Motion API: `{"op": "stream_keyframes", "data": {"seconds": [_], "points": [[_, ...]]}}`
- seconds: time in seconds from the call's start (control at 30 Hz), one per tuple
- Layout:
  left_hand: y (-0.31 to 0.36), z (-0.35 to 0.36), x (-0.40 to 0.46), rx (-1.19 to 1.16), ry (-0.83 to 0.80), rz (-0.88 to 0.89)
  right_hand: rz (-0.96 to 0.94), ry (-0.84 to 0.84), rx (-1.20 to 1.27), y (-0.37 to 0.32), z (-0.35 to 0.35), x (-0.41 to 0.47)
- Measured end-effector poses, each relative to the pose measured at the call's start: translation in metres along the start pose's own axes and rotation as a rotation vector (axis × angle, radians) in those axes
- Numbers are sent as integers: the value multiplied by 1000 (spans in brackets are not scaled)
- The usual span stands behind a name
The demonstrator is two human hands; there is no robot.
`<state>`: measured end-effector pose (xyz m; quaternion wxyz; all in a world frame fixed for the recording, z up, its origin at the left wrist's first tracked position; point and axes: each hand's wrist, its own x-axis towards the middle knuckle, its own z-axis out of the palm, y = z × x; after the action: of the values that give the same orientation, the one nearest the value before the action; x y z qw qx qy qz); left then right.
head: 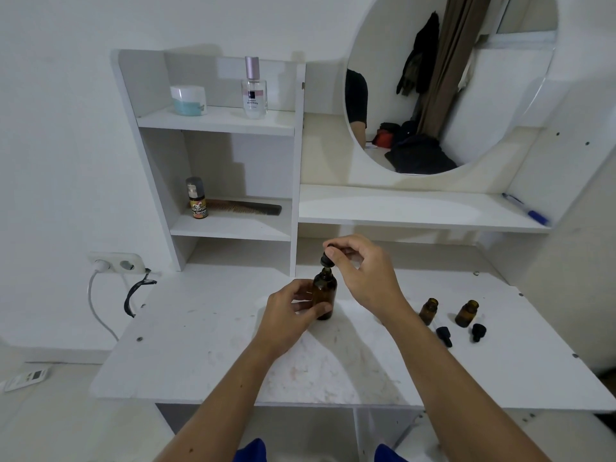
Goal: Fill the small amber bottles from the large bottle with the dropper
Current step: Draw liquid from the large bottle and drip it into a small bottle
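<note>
At the middle of the white desk (200, 345) stands the large amber bottle (325, 291), upright, its long axis vertical and its open neck pointing straight up. It looks like glass: rigid, smooth enough to slip, and breakable if tipped, probably with some weight from whatever liquid is inside, though I can't make out the level. The body is the sensible place to grip it, and that is where the left hand (293, 311) has it, fingers and thumb closed round the lower half from the nine o'clock side. Directly above, at twelve o'clock, the right hand (363, 275) pinches the black bulb of the dropper (326, 259) between thumb and fingertips; the dropper hangs almost vertical, tip down at the neck. That bulb is soft rubber, I'd judge, and its stem thin and fragile, so a light pinch suits it.

Out toward three o'clock, well apart from the big bottle, two small amber bottles (428, 311) stand uncapped and upright, with two black caps (444, 335) lying on the desk just in front of them.
</note>
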<state>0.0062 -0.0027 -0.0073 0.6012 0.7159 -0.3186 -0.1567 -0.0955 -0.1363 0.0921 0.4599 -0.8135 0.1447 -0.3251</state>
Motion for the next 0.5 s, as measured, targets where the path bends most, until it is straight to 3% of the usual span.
{"op": "stream_keyframes", "data": {"seconds": [0.5], "points": [[-1, 0, -2, -17, -2, 1, -125, 124, -1, -17, -9, 2]]}}
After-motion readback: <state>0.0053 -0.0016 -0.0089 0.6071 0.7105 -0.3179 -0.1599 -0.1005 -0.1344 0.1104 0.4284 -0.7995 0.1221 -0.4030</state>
